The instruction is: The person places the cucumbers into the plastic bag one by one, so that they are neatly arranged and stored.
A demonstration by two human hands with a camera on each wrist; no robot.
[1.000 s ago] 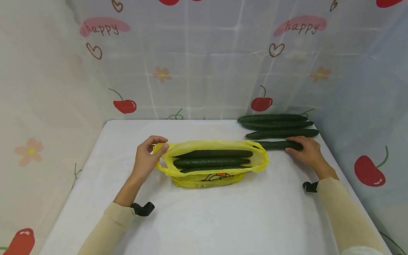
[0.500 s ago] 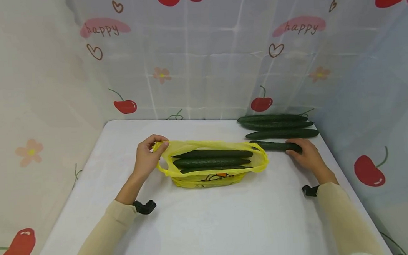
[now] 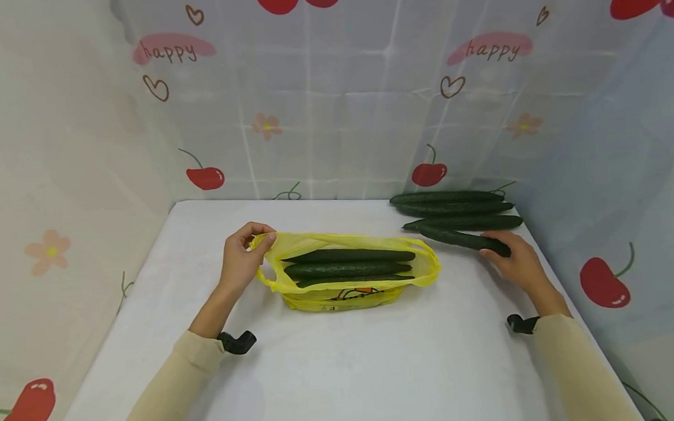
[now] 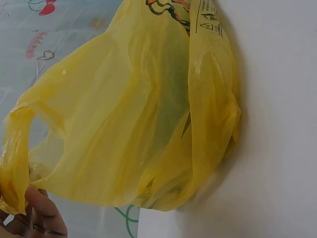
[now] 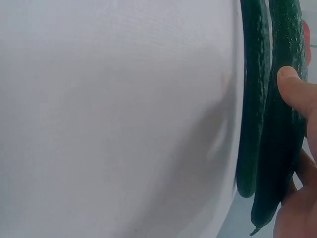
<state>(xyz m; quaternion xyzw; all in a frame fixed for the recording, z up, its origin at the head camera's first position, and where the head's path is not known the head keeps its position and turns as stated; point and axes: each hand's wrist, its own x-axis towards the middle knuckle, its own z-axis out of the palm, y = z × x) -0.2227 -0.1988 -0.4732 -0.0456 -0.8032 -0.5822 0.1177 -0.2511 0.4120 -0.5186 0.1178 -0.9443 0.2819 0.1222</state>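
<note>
Right hand (image 3: 517, 261) grips a cucumber (image 3: 455, 237) near its right end, fingers curled round it, to the right of the yellow bag (image 3: 313, 301); its long axis runs sideways, left end angled away. Left hand (image 3: 241, 257) pinches the bag's left end. Bagged cucumbers (image 3: 348, 269) lie left-to-right, the nearest partly hidden. Small bag print is illegible; the backdrop (image 3: 338, 121) reads "happy".

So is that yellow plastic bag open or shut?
The yellow plastic bag is open: its mouth gapes in the head view, showing long, dark-green cucumbers inside, while the left hand pinches one end.
</note>
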